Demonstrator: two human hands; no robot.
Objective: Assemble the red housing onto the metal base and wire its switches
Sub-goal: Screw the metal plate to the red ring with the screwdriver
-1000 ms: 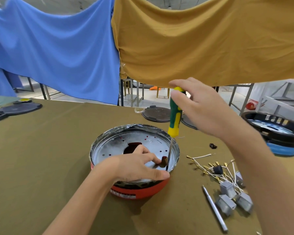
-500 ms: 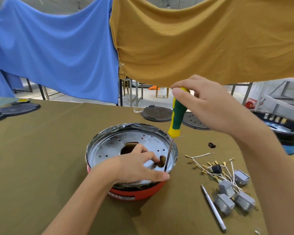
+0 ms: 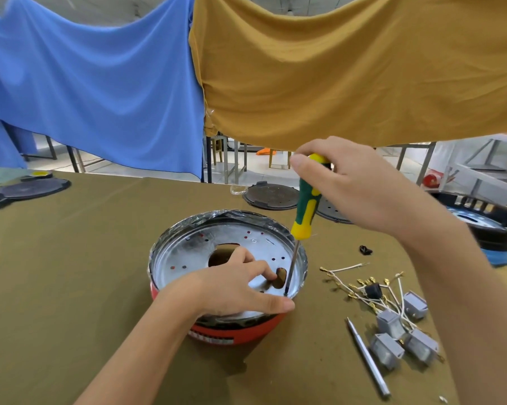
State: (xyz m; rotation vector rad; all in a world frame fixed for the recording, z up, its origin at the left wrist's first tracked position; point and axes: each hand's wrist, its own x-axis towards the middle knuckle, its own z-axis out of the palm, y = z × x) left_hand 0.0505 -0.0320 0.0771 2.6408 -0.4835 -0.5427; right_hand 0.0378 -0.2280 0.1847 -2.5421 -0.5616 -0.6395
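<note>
Right hand (image 3: 360, 185) atop upright screwdriver (image 3: 306, 206)

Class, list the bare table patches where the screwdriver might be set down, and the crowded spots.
Bare table left of the housing, up to the black discs; also the near strip between housing and rod. Crowded on the right: wires and switches.

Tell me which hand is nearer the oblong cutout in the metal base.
Left. The left hand holds the metal base, a fingertip at the oblong cutout's edge; the right hand is raised above it, gripping the screwdriver handle.
</note>
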